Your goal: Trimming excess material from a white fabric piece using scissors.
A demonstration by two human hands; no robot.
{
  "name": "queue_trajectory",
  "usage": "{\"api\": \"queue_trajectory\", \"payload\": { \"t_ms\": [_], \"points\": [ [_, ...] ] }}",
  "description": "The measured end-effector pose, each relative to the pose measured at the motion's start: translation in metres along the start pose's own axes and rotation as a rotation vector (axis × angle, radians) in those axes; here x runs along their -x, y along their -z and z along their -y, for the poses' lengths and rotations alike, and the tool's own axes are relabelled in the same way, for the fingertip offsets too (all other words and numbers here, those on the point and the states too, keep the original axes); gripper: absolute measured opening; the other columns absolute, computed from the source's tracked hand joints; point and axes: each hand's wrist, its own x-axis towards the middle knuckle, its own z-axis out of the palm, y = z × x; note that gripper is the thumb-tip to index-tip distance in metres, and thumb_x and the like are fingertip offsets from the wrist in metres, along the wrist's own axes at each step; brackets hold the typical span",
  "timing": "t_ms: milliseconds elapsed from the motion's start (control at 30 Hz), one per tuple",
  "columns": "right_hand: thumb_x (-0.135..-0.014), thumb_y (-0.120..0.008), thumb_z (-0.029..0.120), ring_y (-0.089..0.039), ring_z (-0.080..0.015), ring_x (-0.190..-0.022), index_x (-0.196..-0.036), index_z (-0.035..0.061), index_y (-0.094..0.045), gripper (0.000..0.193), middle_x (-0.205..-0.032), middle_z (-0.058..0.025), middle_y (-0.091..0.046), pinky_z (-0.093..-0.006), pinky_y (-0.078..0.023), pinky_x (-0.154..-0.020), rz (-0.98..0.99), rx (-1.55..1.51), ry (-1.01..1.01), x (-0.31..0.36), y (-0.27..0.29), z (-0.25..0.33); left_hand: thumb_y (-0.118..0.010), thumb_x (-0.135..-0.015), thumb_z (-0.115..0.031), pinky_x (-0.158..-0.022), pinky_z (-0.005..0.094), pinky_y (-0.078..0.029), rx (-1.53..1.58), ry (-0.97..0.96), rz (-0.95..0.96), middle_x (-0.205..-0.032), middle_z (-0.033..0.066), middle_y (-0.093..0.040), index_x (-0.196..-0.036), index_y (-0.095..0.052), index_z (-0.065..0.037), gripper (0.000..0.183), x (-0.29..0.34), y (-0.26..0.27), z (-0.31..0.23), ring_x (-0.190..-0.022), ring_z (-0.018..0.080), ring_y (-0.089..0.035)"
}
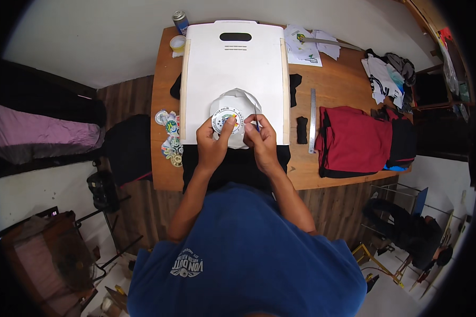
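Note:
My left hand (212,149) pinches a round white printed decal (220,122), its thumb lying over the coloured middle. Curved white paper (234,96) rings the decal on the far side and extends below it between my hands. In my closed right hand (264,145) is a slim cutting tool with a blue handle (257,126), probably scissors. Its thin blade points away from me, beside the paper's right edge; my fingers hide much of the handle. Both hands are over the near end of a white board (232,68) with an oval slot.
Several round decals (172,138) lie left of the board on the wooden table (301,177). To its right are a small black roll (301,130), a metal ruler (312,121) and folded red cloth (354,138). A spray can (180,22) and printed sheets (304,50) are farther back.

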Motion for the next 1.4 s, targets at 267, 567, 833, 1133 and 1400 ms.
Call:
{"api": "queue_trajectory", "payload": {
  "t_ms": [267,567,833,1133,1400],
  "points": [
    [-0.101,-0.036,0.031,-0.027,-0.0077,-0.054,-0.110,0.0051,-0.044,0.029,-0.067,0.0018,-0.028,-0.0226,-0.029,-0.049,0.082,-0.288,-0.109,0.004,-0.006,0.006,-0.060,-0.091,-0.014,-0.067,0.0229,-0.046,0.136,0.018,-0.068,-0.084,0.0048,-0.066,-0.094,-0.064,0.003,0.018,-0.001,-0.003,-0.006,-0.077,0.0076,-0.058],
    [-0.103,-0.030,0.032,-0.023,-0.0052,-0.053,-0.106,0.0041,-0.048,0.033,-0.063,0.0044,-0.028,-0.0208,-0.024,-0.048,0.157,-0.058,-0.035,0.005,-0.007,0.002,-0.059,-0.091,-0.015,-0.067,0.0230,-0.046,0.115,0.021,-0.108,-0.084,0.0048,-0.065,-0.094,-0.064,0.004,0.019,-0.001,-0.001,-0.005,-0.077,0.0079,-0.058],
    [-0.103,-0.027,0.032,-0.027,-0.0058,-0.056,-0.095,0.0053,-0.047,0.034,-0.064,0.0033,-0.034,-0.0215,-0.027,-0.052,0.142,0.096,0.046,0.008,-0.005,-0.004,-0.059,-0.092,-0.014,-0.066,0.0228,-0.046,-0.087,-0.065,-0.090,-0.082,0.0060,-0.066,-0.092,-0.064,0.004,0.018,0.002,-0.003,-0.008,-0.076,0.0083,-0.059],
    [-0.103,-0.028,0.032,-0.030,-0.0055,-0.058,-0.094,0.0059,-0.048,0.034,-0.066,0.0028,-0.037,-0.0206,-0.027,-0.053,0.134,0.119,0.073,0.008,-0.009,-0.006,-0.059,-0.091,-0.013,-0.065,0.0229,-0.046,-0.120,-0.125,-0.062,-0.081,0.0067,-0.066,-0.092,-0.064,0.004,0.018,0.001,-0.003,-0.008,-0.075,0.0088,-0.059],
    [-0.103,-0.029,0.033,-0.030,-0.0053,-0.057,-0.095,0.0059,-0.048,0.034,-0.066,0.0028,-0.037,-0.0207,-0.028,-0.052,0.122,0.094,0.090,0.008,-0.010,-0.008,-0.060,-0.090,-0.014,-0.065,0.0228,-0.047,-0.132,-0.110,-0.078,-0.080,0.0067,-0.066,-0.091,-0.064,0.004,0.018,0.001,-0.005,-0.008,-0.073,0.0086,-0.060]
  ]
}}
